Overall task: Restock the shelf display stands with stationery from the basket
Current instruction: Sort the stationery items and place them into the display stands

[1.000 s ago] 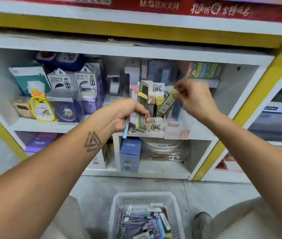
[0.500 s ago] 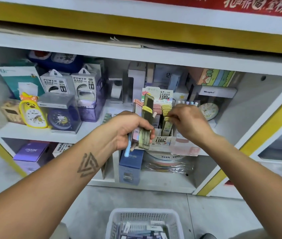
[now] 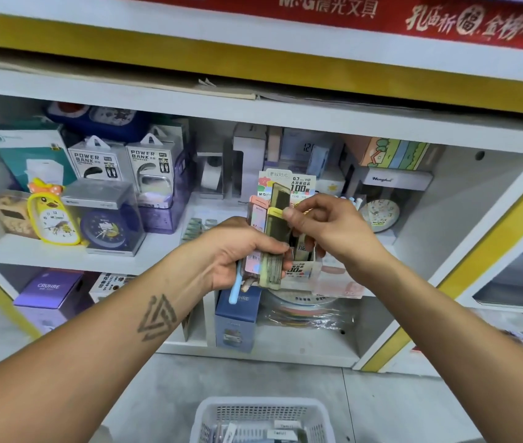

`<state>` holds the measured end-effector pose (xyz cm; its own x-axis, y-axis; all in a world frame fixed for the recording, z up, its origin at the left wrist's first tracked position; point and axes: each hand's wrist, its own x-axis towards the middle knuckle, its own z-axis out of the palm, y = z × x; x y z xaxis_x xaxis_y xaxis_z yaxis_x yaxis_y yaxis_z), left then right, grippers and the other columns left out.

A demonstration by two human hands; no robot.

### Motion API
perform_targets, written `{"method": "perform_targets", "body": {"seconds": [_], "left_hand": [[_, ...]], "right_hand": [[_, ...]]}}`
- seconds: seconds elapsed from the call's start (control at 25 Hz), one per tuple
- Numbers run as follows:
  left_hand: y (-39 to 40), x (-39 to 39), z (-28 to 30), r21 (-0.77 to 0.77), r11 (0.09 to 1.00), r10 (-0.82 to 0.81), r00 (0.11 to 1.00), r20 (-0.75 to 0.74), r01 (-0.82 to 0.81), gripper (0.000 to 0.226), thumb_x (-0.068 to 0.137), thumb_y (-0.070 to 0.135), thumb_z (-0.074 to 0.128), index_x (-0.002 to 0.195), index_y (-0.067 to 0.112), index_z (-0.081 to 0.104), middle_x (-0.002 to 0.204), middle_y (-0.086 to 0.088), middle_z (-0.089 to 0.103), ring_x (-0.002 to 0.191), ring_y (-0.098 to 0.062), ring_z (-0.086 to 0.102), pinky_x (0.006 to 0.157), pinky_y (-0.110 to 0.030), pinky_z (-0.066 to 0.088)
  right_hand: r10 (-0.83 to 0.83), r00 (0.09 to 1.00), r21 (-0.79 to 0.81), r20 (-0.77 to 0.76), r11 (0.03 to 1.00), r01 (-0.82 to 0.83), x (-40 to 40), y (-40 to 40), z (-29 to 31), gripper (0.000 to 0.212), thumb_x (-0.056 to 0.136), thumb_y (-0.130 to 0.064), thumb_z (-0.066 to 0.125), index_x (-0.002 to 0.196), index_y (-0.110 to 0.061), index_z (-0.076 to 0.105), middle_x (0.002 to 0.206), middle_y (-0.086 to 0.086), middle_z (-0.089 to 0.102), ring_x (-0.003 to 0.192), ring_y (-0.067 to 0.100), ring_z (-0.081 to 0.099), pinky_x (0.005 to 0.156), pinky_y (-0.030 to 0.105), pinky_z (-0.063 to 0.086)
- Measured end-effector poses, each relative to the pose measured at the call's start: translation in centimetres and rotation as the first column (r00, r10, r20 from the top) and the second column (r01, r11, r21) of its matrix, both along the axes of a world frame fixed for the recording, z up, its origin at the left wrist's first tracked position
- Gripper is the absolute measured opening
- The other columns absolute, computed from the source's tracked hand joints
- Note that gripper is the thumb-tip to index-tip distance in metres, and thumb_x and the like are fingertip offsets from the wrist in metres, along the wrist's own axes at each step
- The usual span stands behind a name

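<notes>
Left hand [image 3: 238,251] grips a bundle of slim lead cases [image 3: 265,247], count unclear, while right hand [image 3: 327,225] pinches one yellow-capped case [image 3: 277,206].

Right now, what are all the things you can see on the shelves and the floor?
Lead refill packs: a handful, yellow-capped and pink, fanned in the left hand.
Display stand: one, white, shelf edge, behind the packs.
Basket: one, white, on the floor, holding more packs.
Duck alarm clock: one, yellow, left of shelf.
Round clock in clear box: one, dark blue, beside the duck.
Power bank boxes: two, white, behind the clocks.
CRUHRE box: one, purple, lower left shelf.
Left hand: grips the packs.
Right hand: pinches the yellow cap of the tallest pack.
</notes>
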<state>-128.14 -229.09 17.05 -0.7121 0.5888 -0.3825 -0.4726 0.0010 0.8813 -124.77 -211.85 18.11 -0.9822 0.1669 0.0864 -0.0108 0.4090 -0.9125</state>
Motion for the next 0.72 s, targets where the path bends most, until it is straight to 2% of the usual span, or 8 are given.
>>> {"method": "perform_targets", "body": {"seconds": [0.08, 0.16, 0.28, 0.36, 0.48, 0.6, 0.72], "left_hand": [[0.7, 0.3, -0.1, 0.004, 0.999, 0.032, 0.998, -0.061, -0.032, 0.024, 0.083, -0.011, 0.066, 0.104, -0.002, 0.068, 0.084, -0.021, 0.072, 0.069, -0.031, 0.071, 0.066, -0.044, 0.060], [1.3, 0.6, -0.2, 0.026, 0.998, 0.055, 0.993, -0.103, -0.052, 0.026, 0.081, -0.011, 0.068, 0.105, -0.002, 0.069, 0.084, -0.023, 0.072, 0.068, -0.032, 0.071, 0.066, -0.045, 0.060], [1.6, 0.7, -0.2, 0.073, 0.995, 0.071, 0.992, -0.106, -0.063, 0.026, 0.079, -0.005, 0.072, 0.104, -0.003, 0.070, 0.094, -0.029, 0.071, 0.078, -0.036, 0.070, 0.069, -0.047, 0.060], [1.6, 0.6, -0.2, 0.098, 0.994, 0.057, 0.992, -0.108, -0.047, 0.026, 0.082, 0.002, 0.072, 0.107, -0.004, 0.069, 0.094, -0.028, 0.070, 0.077, -0.037, 0.068, 0.070, -0.047, 0.058], [1.8, 0.7, -0.3, 0.126, 0.992, 0.035, 0.995, -0.098, -0.023, 0.026, 0.087, 0.009, 0.069, 0.109, -0.004, 0.067, 0.093, -0.025, 0.070, 0.076, -0.036, 0.069, 0.068, -0.046, 0.060], [1.8, 0.7, -0.5, 0.162, 0.986, 0.049, 0.996, -0.081, -0.036, 0.028, 0.089, 0.011, 0.067, 0.114, -0.003, 0.066, 0.100, -0.026, 0.070, 0.088, -0.040, 0.069, 0.073, -0.049, 0.061], [1.9, 0.3, -0.6, 0.186, 0.979, 0.107, 0.990, -0.090, -0.089, 0.027, 0.093, 0.009, 0.064, 0.118, -0.001, 0.065, 0.106, -0.025, 0.071, 0.096, -0.041, 0.069, 0.078, -0.052, 0.059]], "right_hand": [[-0.031, 1.000, 0.026, 0.007, 0.999, 0.031, 0.1, -0.6, 0.2, 0.041, 0.080, -0.039, 0.081, 0.097, -0.009, 0.060, 0.058, 0.000, 0.059, 0.046, 0.013, 0.052, 0.040, 0.023, 0.037], [-0.069, 0.998, 0.070, 0.000, 0.995, 0.069, -0.1, -0.9, 0.2, 0.043, 0.076, -0.038, 0.085, 0.094, -0.009, 0.058, 0.054, -0.007, 0.058, 0.041, 0.005, 0.053, 0.039, 0.019, 0.038], [-0.079, 0.996, -0.026, 0.052, 0.996, 0.080, -0.4, -0.5, 0.4, 0.036, 0.081, -0.027, 0.082, 0.095, -0.006, 0.058, 0.053, -0.001, 0.063, 0.042, 0.015, 0.059, 0.045, 0.029, 0.050], [-0.071, 0.994, -0.082, 0.079, 0.994, 0.077, -0.5, 0.0, 0.6, 0.031, 0.084, -0.023, 0.080, 0.095, -0.002, 0.060, 0.054, 0.003, 0.065, 0.046, 0.021, 0.061, 0.051, 0.034, 0.054], [-0.057, 0.993, -0.090, 0.100, 0.994, 0.066, -0.6, 0.3, 0.7, 0.023, 0.085, -0.018, 0.075, 0.092, 0.000, 0.064, 0.056, 0.008, 0.065, 0.050, 0.023, 0.062, 0.051, 0.032, 0.052], [-0.064, 0.993, -0.079, 0.097, 0.994, 0.072, -0.7, 0.4, 0.8, 0.013, 0.084, -0.015, 0.069, 0.086, -0.002, 0.066, 0.055, 0.011, 0.064, 0.049, 0.024, 0.061, 0.048, 0.028, 0.049], [-0.059, 0.995, -0.092, 0.084, 0.994, 0.066, -0.9, 0.5, 0.9, 0.010, 0.086, -0.013, 0.063, 0.081, -0.007, 0.069, 0.059, 0.008, 0.066, 0.054, 0.022, 0.063, 0.055, 0.032, 0.054]]}}
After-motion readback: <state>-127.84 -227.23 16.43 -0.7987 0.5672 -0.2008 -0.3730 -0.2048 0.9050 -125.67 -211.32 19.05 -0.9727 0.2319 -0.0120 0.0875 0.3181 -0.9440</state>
